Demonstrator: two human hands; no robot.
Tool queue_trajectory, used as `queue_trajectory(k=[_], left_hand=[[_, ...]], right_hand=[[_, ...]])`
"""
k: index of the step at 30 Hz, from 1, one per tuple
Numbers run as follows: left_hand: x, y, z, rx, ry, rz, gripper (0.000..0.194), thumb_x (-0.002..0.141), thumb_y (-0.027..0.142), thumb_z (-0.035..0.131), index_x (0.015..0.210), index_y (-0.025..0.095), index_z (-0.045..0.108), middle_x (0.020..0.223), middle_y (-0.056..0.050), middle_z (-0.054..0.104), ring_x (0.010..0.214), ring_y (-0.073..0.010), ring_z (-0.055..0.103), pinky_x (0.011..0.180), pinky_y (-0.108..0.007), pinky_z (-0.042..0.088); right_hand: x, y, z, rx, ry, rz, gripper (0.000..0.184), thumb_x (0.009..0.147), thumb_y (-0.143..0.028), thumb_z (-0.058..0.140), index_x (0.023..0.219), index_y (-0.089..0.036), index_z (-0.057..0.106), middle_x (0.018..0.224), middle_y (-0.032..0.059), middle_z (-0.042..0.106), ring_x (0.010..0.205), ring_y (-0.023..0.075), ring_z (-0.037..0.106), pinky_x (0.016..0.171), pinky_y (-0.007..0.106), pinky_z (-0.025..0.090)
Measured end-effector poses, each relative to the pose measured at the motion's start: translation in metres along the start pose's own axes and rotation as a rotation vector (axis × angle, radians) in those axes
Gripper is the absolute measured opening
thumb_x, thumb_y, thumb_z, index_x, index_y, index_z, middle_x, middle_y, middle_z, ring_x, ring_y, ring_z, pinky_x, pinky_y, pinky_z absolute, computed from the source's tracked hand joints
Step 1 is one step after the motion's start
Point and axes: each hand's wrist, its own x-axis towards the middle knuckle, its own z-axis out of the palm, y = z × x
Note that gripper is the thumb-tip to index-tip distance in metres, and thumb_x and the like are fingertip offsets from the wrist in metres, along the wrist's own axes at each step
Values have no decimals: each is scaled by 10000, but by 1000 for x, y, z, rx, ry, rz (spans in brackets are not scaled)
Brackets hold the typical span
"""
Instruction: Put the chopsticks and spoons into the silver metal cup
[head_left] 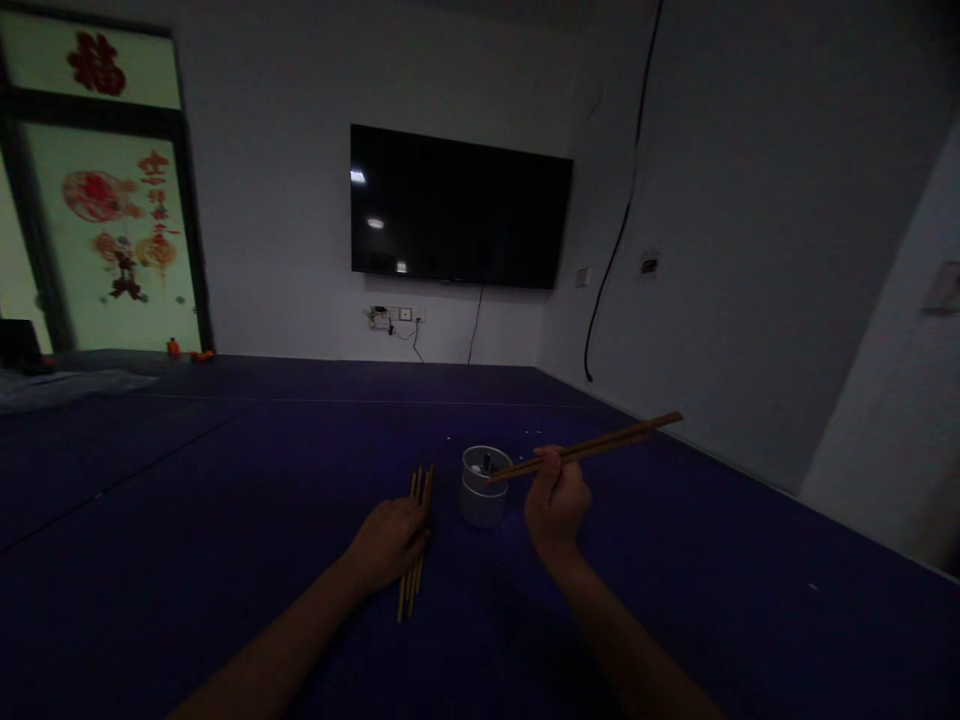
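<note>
In my right hand [556, 500] is a pair of wooden chopsticks [611, 438], pinched between thumb and fingers. Their lower tips reach left to the rim of a grey metal cup [484, 500], and the other ends point up to the right. Inside the cup are small dark and light items that I cannot make out. My left hand [388, 540] is closed over several more chopsticks [411, 590], which lie on the purple surface left of the cup. Its fingers curl round their middle, partly hiding them.
The dark purple surface [225, 480] has a few small white bits [532, 432] behind the cup. Beyond it, a television [459, 210] hangs on the wall above sockets [405, 314]. A black cable [619, 230] runs down the right wall. Left stands a glass door [112, 220] with red decorations.
</note>
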Motion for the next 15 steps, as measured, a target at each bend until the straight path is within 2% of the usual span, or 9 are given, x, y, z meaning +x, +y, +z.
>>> queue_trajectory(k=[6, 9, 12, 15], left_hand=[[0, 2, -3, -4, -4, -3, 118, 823, 226, 410, 871, 196, 513, 886, -58, 585, 816, -179, 556, 683, -292, 413], [1, 2, -4, -6, -10, 0, 113, 821, 223, 411, 864, 193, 511, 888, -59, 584, 816, -175, 555, 679, -284, 412], [1, 2, -4, -5, -12, 8, 112, 827, 228, 403, 847, 193, 507, 893, -62, 582, 816, -178, 554, 678, -288, 412], [1, 3, -5, -5, -14, 14, 118, 831, 231, 397, 860, 194, 505, 888, -62, 580, 821, -182, 554, 677, -292, 412]], right_hand=[[0, 1, -1, 10, 44, -27, 473, 889, -495, 235, 791, -160, 555, 597, 31, 559, 521, 161, 528, 512, 260, 371], [-2, 1, -1, -13, 6, -65, 481, 891, -491, 219, 781, -168, 558, 581, 26, 558, 513, 162, 532, 513, 263, 379], [-5, 1, -1, -37, -51, -161, 470, 897, -467, 215, 766, -177, 562, 613, 40, 588, 528, 164, 549, 527, 269, 392], [-5, 3, 0, -55, -48, -280, 452, 902, -437, 221, 729, -179, 549, 685, 72, 621, 576, 168, 576, 553, 274, 406]])
